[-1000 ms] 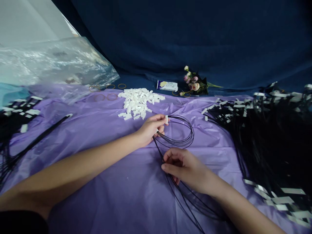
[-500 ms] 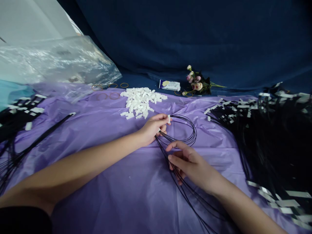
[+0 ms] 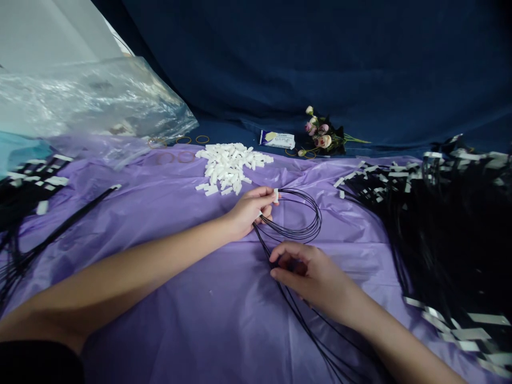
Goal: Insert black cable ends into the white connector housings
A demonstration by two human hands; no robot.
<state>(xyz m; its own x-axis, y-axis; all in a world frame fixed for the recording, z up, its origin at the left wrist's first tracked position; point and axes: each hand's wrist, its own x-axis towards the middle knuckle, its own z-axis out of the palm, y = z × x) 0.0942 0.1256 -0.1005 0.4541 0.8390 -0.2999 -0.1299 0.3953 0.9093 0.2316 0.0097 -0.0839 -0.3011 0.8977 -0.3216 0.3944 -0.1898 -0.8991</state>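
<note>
Left hand (image 3: 250, 209) reaches far across the purple plastic sheet (image 3: 160, 277), thumb and forefinger pinched narrow on a small white tag (image 3: 276, 194) at the top of a loop of thin black cords (image 3: 298, 216). Its grip and place match the picture half a second ago; the loop lies just as round, just right of the fingers.

Right hand (image 3: 308, 272) is the one that has changed. Half a second ago its fingers were spread over the cord tails; now they are curled in, thumb against forefinger, closed on the strands where they leave the loop and run toward the near edge. The hand has drawn slightly left and nearer the loop's base. Whether it grips all strands or only some, I cannot tell; the fingers hide the contact.

Judgement: the bundle is now held at both ends of the loop, tag end far, tails near, so the cords are under control between the two hands.

Around: heap of small white pieces (image 3: 228, 165) just beyond the left hand; large pile of black cords with white tags (image 3: 440, 224) at right; a smaller such pile (image 3: 24, 192) at far left; clear plastic bag (image 3: 92, 106) far left; small bunch of artificial flowers (image 3: 320, 136) against the blue backdrop.
</note>
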